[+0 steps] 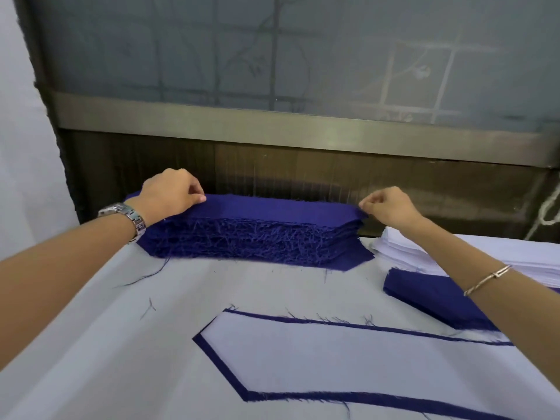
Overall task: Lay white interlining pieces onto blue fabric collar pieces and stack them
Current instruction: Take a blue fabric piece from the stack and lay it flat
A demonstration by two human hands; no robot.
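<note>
Head view: left hand (169, 192) and right hand (389, 207) pinch both ends of the top blue collar piece (278, 207), each grip clamped, likely to lift it flat.

L hand (169, 192) & R hand (386, 207) pinch top blue piece (272, 207) on stack (248, 237).

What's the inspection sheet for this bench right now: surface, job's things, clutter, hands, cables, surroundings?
Surface: white cloth-covered table, flat.
Job's things: tall stack of frayed blue fabric collar pieces at the back; white interlining piece laid on a blue collar piece in front; white interlining stack and smaller blue stack at right.
Clutter: loose blue threads.
Hands: left hand and right hand pinch opposite ends of the top blue piece.
Cables: white cord, far right edge.
Surroundings: frosted window, metal sill.
</note>
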